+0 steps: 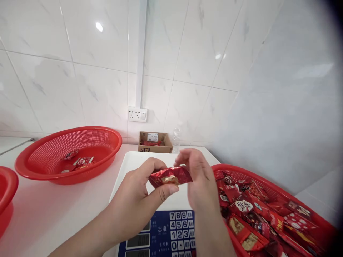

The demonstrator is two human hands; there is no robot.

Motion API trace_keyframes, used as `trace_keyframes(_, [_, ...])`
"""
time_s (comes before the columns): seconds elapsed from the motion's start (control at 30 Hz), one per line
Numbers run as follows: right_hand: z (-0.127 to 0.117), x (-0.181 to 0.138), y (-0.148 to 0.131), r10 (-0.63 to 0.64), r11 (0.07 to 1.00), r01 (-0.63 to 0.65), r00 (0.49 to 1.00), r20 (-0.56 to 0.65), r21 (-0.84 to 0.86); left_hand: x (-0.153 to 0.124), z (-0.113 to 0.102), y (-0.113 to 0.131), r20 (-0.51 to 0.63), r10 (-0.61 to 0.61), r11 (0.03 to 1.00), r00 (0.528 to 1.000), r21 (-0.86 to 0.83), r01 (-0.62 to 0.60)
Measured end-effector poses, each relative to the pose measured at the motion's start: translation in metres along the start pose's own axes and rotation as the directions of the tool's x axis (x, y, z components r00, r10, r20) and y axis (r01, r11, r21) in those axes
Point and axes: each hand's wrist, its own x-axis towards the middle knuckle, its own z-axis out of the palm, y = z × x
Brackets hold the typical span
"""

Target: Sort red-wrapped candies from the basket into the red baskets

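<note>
A small shiny red wrapped snack packet point(170, 176) with a golden picture on its front is held above the scale's white pan. My left hand point(146, 191) is closed on it, thumb along the near side and fingers behind. My right hand point(199, 175) is beside the packet's right end, fingers loosely curved and apart, slightly blurred; its thumb is mostly hidden. Below both hands lies a weighing scale point(158, 233) with a blue keypad panel and display windows, partly covered by my right forearm.
At the right stands a red basket point(241, 169) full of assorted red snack packets. On the left, a red perforated basket point(107, 134) holds several packets, with another red basket point(8, 178) at the edge. A cardboard box point(155, 148) and clear plastic bottle point(176, 139) stand by the tiled wall.
</note>
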Motion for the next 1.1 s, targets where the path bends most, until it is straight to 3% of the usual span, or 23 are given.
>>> trace_keyframes(0.07, [-0.009,0.0,-0.005,-0.063,0.983,0.083,0.99,0.124,-0.166,0.001,-0.004,-0.004,0.076,-0.114,0.991,0.991,-0.066,0.119])
trace_keyframes(0.13, [-0.011,-0.003,-0.01,0.017,0.943,0.083,0.954,0.298,-0.321,0.003,-0.008,-0.01,0.13,-0.16,0.967,0.979,-0.181,0.182])
trace_keyframes(0.2, [-0.006,-0.008,-0.014,0.091,0.924,0.054,0.93,0.357,-0.378,0.005,-0.012,-0.017,0.196,-0.144,0.923,0.97,-0.326,0.203])
trace_keyframes(0.33, [0.01,-0.016,-0.014,0.104,0.963,0.0,0.923,0.37,-0.27,0.006,-0.016,-0.026,0.27,-0.057,0.842,0.961,-0.505,0.192])
trace_keyframes(0.57, [0.025,-0.025,0.001,0.116,0.992,-0.126,0.954,0.275,0.02,0.003,-0.019,-0.027,0.211,-0.054,0.842,0.976,-0.516,0.158])
trace_keyframes(0.93, [0.024,-0.023,-0.001,0.142,0.99,-0.139,0.959,0.247,-0.027,0.007,-0.015,-0.031,0.267,-0.039,0.772,0.963,-0.604,0.198])
trace_keyframes(1.1, [0.022,-0.022,-0.004,0.075,0.996,-0.062,0.978,0.195,-0.07,0.004,-0.019,-0.031,0.193,-0.004,0.781,0.981,-0.612,0.124])
